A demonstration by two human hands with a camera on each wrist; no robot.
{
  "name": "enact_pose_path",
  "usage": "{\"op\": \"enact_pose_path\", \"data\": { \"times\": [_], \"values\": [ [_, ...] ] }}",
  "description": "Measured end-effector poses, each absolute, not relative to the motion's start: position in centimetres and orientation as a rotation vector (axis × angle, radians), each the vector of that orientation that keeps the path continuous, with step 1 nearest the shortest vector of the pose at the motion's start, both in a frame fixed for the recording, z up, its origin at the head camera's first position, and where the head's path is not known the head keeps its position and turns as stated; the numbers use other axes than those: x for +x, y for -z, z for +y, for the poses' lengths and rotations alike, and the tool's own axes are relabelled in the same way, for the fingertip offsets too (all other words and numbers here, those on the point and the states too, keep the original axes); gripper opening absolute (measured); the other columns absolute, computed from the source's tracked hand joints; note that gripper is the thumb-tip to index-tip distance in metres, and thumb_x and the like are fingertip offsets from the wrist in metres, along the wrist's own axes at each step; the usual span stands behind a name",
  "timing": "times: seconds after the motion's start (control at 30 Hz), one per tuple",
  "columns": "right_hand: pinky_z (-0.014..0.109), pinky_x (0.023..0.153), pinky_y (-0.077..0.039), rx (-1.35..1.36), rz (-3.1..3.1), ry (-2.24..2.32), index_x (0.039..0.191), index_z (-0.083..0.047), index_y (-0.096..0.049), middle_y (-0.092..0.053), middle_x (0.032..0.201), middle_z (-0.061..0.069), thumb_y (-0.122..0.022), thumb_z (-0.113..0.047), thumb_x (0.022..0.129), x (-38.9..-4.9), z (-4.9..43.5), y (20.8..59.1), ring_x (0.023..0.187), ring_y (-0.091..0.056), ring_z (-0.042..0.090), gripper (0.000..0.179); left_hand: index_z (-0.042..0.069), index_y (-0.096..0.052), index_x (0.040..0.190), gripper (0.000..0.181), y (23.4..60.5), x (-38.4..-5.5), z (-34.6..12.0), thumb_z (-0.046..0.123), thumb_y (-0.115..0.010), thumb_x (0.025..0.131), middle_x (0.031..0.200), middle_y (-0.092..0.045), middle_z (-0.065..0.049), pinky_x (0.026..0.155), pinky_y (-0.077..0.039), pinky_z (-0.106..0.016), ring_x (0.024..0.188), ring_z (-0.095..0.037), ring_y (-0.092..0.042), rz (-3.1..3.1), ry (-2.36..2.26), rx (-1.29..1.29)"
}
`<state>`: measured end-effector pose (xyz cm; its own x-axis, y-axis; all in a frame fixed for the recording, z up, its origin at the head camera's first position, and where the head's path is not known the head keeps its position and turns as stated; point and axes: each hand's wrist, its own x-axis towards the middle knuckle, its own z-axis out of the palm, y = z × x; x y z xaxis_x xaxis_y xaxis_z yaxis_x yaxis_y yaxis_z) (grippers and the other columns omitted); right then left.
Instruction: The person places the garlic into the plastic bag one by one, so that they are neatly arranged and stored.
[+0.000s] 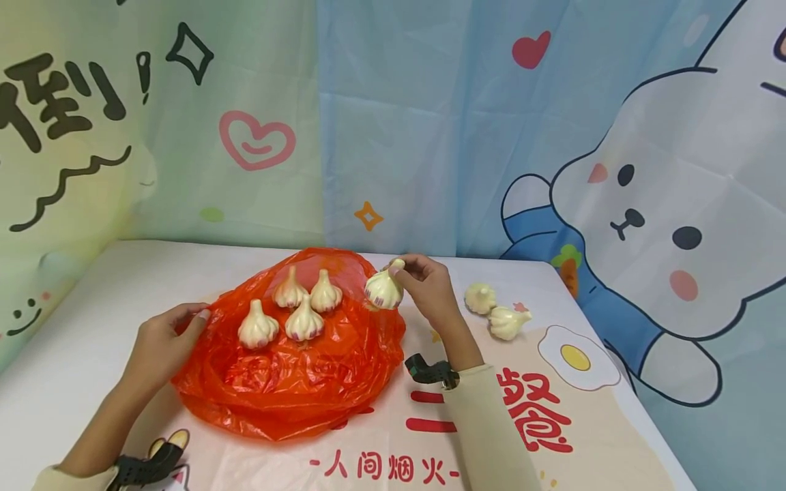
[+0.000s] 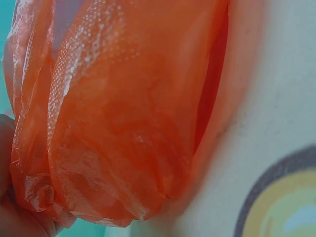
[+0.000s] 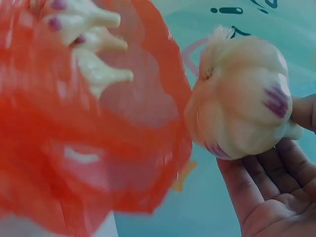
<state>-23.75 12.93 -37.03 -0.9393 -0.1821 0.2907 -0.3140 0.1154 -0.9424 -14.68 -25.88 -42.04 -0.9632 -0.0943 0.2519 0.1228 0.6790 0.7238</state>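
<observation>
My right hand [image 1: 430,286] pinches a garlic bulb [image 1: 383,290] by its stem above the right edge of an orange-red plastic bag [image 1: 288,416]. In the right wrist view the held garlic bulb [image 3: 242,98] shows purple streaks and a tuft of roots. My left hand [image 1: 162,344] grips the bag's left edge between thumb and fingers; in the left wrist view only part of the left hand [image 2: 15,197] shows beside the crumpled plastic. Several garlic bulbs [image 1: 303,320] sit stem-up in the spread bag.
Two more garlic bulbs [image 1: 508,322] lie on the table to the right of my right hand. The white table [image 1: 80,382] bears a printed mat [image 1: 602,436] with red characters and a fried egg. A cartoon curtain [image 1: 393,123] hangs behind the table's far edge.
</observation>
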Motion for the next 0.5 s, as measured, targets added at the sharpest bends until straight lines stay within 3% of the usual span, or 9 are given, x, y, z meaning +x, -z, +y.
{"op": "enact_pose_path", "data": {
  "times": [0.5],
  "values": [
    [0.027, 0.081, -0.055, 0.550, -2.365, -1.944, 0.107, 0.005, -0.067, -0.067, 0.099, 0.012, -0.066, -0.009, 0.092, -23.9, 8.9, 37.4, 0.088, -0.063, 0.019, 0.020, -0.004, -0.063, 0.119, 0.035, 42.0, -14.7, -25.9, 0.024, -0.051, 0.101, 0.109, -0.066, -0.024, 0.078, -0.055, -0.050, 0.094, -0.037, -0.061, -2.613, 1.141, -0.028]
  ]
}}
